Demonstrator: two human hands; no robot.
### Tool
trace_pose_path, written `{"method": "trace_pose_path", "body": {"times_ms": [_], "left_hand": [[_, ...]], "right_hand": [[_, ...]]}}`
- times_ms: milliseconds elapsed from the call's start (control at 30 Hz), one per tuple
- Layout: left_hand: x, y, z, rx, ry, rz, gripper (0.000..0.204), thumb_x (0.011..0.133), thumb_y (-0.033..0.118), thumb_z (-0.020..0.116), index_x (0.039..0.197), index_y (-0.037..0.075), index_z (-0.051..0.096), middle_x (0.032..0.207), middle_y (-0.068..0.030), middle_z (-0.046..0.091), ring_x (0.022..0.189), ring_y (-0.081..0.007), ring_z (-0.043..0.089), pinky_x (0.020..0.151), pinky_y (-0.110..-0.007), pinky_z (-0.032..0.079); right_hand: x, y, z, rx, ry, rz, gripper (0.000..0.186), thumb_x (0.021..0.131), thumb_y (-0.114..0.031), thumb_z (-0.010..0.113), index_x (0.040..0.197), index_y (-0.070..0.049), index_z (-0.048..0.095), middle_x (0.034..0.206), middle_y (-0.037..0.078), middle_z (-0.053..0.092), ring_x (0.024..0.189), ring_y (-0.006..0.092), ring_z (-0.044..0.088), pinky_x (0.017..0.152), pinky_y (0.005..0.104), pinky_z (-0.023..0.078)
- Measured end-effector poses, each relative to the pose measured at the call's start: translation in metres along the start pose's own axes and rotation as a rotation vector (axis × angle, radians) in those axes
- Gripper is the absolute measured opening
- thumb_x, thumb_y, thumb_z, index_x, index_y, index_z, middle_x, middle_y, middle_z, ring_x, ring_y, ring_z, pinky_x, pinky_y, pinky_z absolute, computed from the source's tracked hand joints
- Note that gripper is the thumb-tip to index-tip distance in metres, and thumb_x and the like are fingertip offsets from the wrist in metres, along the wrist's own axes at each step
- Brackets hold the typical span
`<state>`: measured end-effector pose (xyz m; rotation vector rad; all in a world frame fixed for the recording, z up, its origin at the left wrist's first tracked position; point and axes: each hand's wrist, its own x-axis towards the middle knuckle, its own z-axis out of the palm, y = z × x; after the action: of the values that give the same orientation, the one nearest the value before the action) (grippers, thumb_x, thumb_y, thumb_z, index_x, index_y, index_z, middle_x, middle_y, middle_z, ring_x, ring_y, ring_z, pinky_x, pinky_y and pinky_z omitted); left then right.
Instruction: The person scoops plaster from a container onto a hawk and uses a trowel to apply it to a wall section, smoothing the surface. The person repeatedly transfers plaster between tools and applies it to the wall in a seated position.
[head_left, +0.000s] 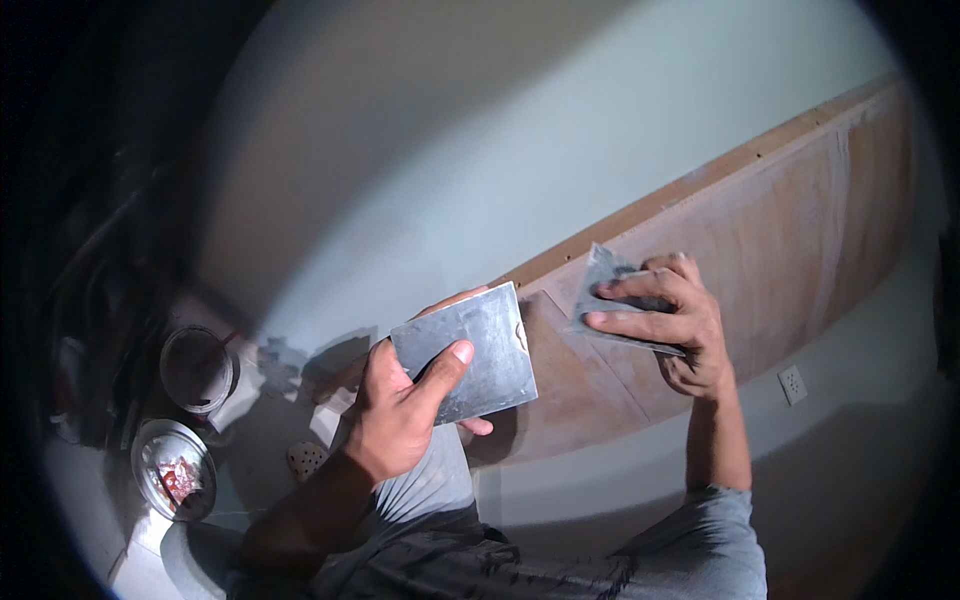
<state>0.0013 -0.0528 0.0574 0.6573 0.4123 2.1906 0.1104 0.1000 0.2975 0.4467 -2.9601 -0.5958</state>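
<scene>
My left hand grips a squarish grey putty blade in the middle of the view. Its thumb lies across the blade's face, and the other fingers are mostly hidden behind it. A small whitish lump sits at the blade's right edge. To the right, my right hand holds a second grey putty blade, tilted, with two fingers spread over its face. The two blades are apart, both held in front of a brown wooden panel.
A pale wall rises behind the panel's top ledge. Below the panel at right is a white wall socket. At lower left stand a bucket and a metal bowl holding reddish bits. A light perforated clog shows near my left forearm.
</scene>
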Motion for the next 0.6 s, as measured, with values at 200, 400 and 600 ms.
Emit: {"method": "trace_pose_path", "body": {"times_ms": [200,400,600], "left_hand": [[-0.005,-0.003,0.015,0.138,0.007,0.002,0.045,0.107,0.018,0.053,0.15,0.008,0.046,0.141,-0.0126,0.052,0.113,-0.0198,0.063,0.07,-0.035,0.067],[-0.003,-0.015,0.015,0.085,0.119,0.013,0.045,0.106,0.019,0.054,0.147,0.002,0.046,0.134,-0.0177,0.057,0.108,-0.023,0.067,0.068,-0.036,0.067],[-0.002,0.003,0.016,0.141,0.259,0.094,0.057,0.095,0.032,0.062,0.143,0.002,0.052,0.114,-0.0151,0.067,0.098,-0.0292,0.072,0.059,-0.038,0.065]], "right_hand": [[0.035,-0.023,-0.006,-0.293,-0.197,-0.128,0.045,0.078,-0.015,0.071,0.118,-0.035,0.078,0.108,-0.009,0.07,0.099,0.0185,0.057,0.081,0.038,0.041],[0.021,-0.026,-0.002,-0.258,-0.34,-0.122,0.044,0.08,-0.016,0.068,0.119,-0.033,0.078,0.115,-0.007,0.068,0.106,0.0196,0.056,0.084,0.0396,0.041],[0.01,0.003,-0.057,-0.255,-0.359,0.052,0.049,0.074,0.004,0.063,0.111,-0.023,0.08,0.115,0.0,0.07,0.114,0.0217,0.06,0.102,0.0422,0.047]]}}
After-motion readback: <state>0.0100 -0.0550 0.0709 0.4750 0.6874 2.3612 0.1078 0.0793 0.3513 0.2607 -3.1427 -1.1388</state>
